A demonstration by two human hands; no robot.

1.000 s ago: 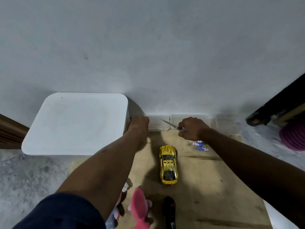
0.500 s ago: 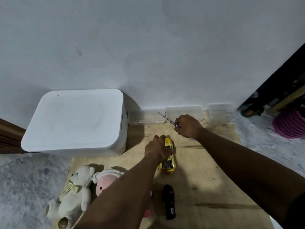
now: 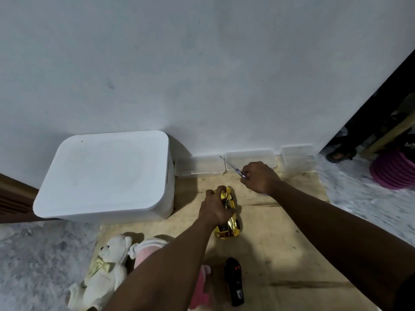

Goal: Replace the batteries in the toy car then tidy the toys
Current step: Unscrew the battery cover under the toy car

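Note:
A shiny gold toy car (image 3: pixel 230 223) lies on a plywood board (image 3: pixel 280 254) on the floor. My left hand (image 3: pixel 214 208) grips the car's front half from above. My right hand (image 3: pixel 260 177) is just beyond the car and holds a small screwdriver (image 3: pixel 231 166), whose metal shaft points up and to the left. A black remote control (image 3: pixel 234 281) lies near the board's front. A white teddy bear (image 3: pixel 105 270) and a pink plush toy (image 3: pixel 148 248) lie at the lower left, partly hidden by my left arm.
A large white lidded box (image 3: pixel 105 173) stands at the left against the wall. Clear plastic containers (image 3: pixel 249 158) line the wall's foot. A pink ribbed basket (image 3: pixel 393 171) and a sandalled foot (image 3: pixel 341 153) are at the far right, on grey floor.
My left hand came back from beside the white box onto the gold car and took hold of it. The right hand kept the screwdriver. The view widened, bringing the plush toys in.

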